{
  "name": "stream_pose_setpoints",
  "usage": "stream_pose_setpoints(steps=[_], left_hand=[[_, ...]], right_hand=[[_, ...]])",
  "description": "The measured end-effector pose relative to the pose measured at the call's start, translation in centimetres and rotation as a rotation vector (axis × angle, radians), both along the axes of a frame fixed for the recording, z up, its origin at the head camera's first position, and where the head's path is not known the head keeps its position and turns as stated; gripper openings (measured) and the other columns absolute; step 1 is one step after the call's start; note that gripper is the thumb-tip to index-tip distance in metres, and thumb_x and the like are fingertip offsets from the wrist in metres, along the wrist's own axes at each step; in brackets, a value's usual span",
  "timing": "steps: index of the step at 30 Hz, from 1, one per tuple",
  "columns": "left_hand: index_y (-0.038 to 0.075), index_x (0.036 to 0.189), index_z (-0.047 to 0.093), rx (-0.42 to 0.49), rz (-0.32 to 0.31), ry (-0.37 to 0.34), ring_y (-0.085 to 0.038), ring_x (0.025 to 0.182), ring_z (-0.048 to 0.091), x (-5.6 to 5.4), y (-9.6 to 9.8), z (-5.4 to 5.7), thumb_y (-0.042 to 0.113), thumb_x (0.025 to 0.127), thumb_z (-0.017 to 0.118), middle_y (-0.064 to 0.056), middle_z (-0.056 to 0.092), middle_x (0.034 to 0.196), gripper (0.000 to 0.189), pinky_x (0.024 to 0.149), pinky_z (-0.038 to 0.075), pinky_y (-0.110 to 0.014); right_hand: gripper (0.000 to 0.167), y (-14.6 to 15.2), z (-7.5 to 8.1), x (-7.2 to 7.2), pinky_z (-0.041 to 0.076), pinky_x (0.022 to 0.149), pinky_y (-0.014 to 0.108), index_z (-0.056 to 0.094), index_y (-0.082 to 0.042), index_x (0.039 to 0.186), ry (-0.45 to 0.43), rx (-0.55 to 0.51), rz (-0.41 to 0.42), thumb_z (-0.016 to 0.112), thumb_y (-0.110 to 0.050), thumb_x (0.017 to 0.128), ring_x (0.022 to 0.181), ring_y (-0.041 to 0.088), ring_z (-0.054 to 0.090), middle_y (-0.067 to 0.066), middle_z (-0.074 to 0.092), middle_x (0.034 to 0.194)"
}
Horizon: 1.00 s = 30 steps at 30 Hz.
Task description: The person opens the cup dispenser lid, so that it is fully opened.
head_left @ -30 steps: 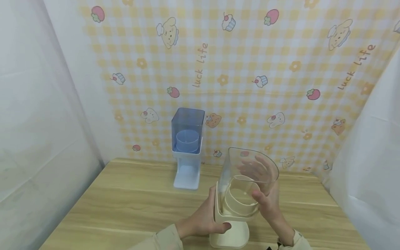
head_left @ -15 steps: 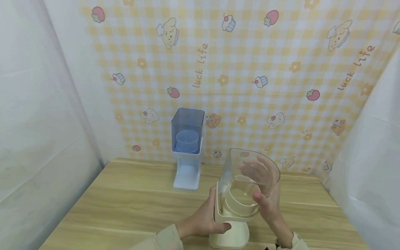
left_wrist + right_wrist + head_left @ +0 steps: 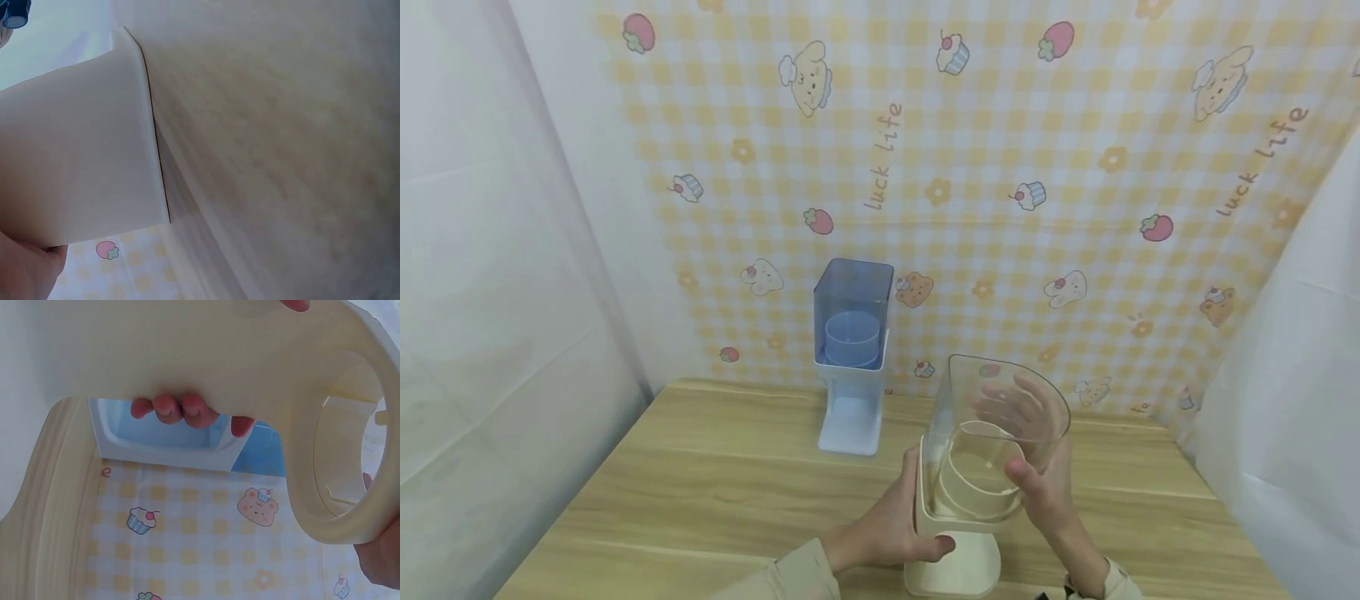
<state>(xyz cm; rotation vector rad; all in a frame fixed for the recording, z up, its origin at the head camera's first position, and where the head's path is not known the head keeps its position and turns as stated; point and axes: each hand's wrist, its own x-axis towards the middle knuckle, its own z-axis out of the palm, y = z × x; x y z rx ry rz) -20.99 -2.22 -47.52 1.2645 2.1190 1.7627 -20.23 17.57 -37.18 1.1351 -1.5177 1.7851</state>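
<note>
In the head view a cream dispenser with a clear, open-topped bin [image 3: 1000,396] stands upright near the table's front. My left hand [image 3: 887,525] grips its cream stand [image 3: 955,571] from the left, thumb in front below the bin's collar. Several left fingertips [image 3: 195,411] show along the stand's edge in the right wrist view. From the right, my right hand [image 3: 1048,492] holds the dispenser around the bin, thumb in front and fingers seen through the clear wall. A round cream opening [image 3: 300,487] faces the right wrist camera. Whether the base touches the table cannot be told.
A similar blue dispenser [image 3: 852,358] stands farther back, left of the cream one. The wood-grain table [image 3: 715,483] ends at a yellow checked curtain [image 3: 955,150]. White sheets [image 3: 497,275] hang along both sides.
</note>
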Motion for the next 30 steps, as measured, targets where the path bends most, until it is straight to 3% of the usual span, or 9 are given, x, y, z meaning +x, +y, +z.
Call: stream_pose_setpoints(steps=[11,17,24,30], left_hand=[[0.028,0.152,0.0,-0.041,-0.028,-0.064,-0.012,0.125,0.052,-0.01,-0.18,0.43,0.024,0.077,0.076,-0.002,0.044,0.141,0.107,0.109,0.045,-0.03],[0.028,0.152,0.001,-0.056,-0.011,-0.053,-0.012,0.124,0.052,0.03,-0.44,0.4,0.024,0.075,0.078,-0.001,0.046,0.139,0.109,0.108,0.045,-0.029],[0.031,0.152,0.002,-0.06,0.005,-0.043,-0.01,0.124,0.052,0.05,-0.38,0.61,0.02,0.074,0.077,0.0,0.047,0.138,0.109,0.108,0.045,-0.029],[0.03,0.152,0.001,-0.057,0.011,-0.044,-0.01,0.123,0.053,0.17,-0.43,0.45,0.022,0.074,0.077,0.0,0.048,0.137,0.109,0.108,0.045,-0.029]], right_hand=[[0.071,-0.21,0.45,0.17,0.055,0.097,0.036,0.03,0.011,0.146,0.006,-0.013,0.018,0.064,-0.025,0.095,0.114,0.026,0.068,0.019,0.062,0.132],[0.069,-0.18,0.33,0.23,0.054,0.098,0.034,0.029,0.01,0.146,-0.012,0.017,-0.023,0.06,-0.025,0.096,0.113,0.025,0.068,0.018,0.063,0.132],[0.068,0.12,0.09,0.38,0.054,0.098,0.032,0.031,0.005,0.147,-0.091,0.025,-0.064,0.059,-0.029,0.095,0.113,0.023,0.068,0.015,0.064,0.132],[0.068,-0.03,0.02,0.41,0.054,0.096,0.033,0.031,0.005,0.147,-0.089,0.025,-0.066,0.058,-0.028,0.095,0.113,0.023,0.068,0.016,0.063,0.131]])
